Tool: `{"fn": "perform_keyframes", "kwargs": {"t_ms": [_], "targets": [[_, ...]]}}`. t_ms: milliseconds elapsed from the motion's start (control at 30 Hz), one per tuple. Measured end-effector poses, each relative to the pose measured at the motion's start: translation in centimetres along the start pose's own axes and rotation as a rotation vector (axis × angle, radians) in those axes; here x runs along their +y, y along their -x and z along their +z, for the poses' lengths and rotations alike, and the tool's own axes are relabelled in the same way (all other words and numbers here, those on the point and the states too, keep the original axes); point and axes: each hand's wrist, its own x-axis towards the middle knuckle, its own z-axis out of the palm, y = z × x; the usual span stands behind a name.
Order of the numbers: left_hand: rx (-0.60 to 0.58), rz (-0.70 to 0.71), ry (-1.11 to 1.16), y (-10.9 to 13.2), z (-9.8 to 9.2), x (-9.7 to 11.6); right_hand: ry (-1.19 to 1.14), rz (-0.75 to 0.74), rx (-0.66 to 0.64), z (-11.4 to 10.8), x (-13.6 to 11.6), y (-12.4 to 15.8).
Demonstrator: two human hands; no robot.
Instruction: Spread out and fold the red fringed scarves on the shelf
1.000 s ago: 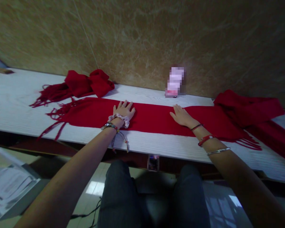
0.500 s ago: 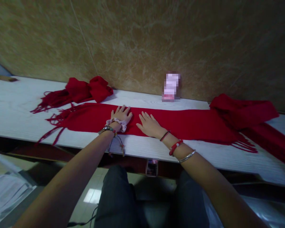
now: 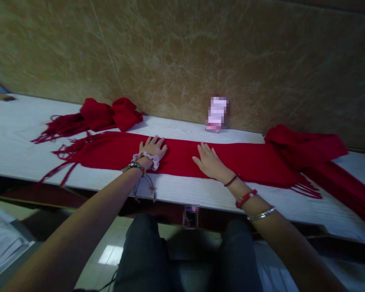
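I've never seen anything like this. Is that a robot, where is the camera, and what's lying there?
There's no robot: these are a person's own bare hands, filmed by a camera worn on the head, looking forward and down. The left hand and right hand are open, palms down over a flat, fringed red cloth; neither grips anything. The cloth lies on a white tabletop. Behind its left end sits a crumpled red bundle; more bunched red fabric lies at the right.

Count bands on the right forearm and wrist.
3: a thin dark band nearest the right hand, a red band next, then a silver bangle. The right forearm runs out of frame, so any higher up would be hidden.
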Motion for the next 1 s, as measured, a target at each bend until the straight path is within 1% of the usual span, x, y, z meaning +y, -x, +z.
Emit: {"fn": "perform_keyframes", "kwargs": {"t_ms": [67,133,167,233,333,567,633,700,767,833,933,1000], "targets": [[-0.006,-0.008,0.005,0.0,0.0,0.0,-0.021,-0.094,0.028,0.4,-2.7,-0.9],[-0.007,-0.009,0.013,0.0,0.1,-0.1,-0.024,-0.155,0.012,1.0,-4.7,-1.5],[-0.005,-0.013,0.017,-0.1,0.1,-0.1,-0.022,-0.171,-0.008,1.3,-5.3,-1.6],[0.002,-0.014,0.021,-0.1,0.1,-0.1,-0.015,-0.187,-0.049,1.6,-5.3,-1.5],[0.014,-0.008,0.015,-0.1,0.2,-0.1,0.009,-0.173,-0.078,1.4,-3.2,-0.4],[0.013,-0.007,0.005,-0.1,0.3,-0.1,0.175,-0.009,-0.122,-0.5,4.7,3.6],[0.006,-0.004,0.01,-0.1,0.3,-0.2,0.226,0.045,-0.132,-1.0,6.2,4.2],[-0.001,-0.005,0.013,-0.2,0.3,-0.2,0.241,0.087,-0.137,-1.6,6.5,4.1],[-0.004,-0.005,0.011,-0.1,0.3,-0.2,0.214,0.085,-0.11,-2.0,5.6,3.0],[-0.006,-0.003,0.008,-0.1,0.3,-0.2,0.157,0.037,-0.053,-2.1,3.8,1.1],[-0.012,0.006,-0.003,-0.2,0.4,-0.3,0.064,-0.038,-0.027,-1.4,1.0,-2.3],[-0.022,0.009,-0.004,-0.3,0.4,-0.4,0.044,-0.045,-0.058,-0.5,0.1,-3.7]]}}
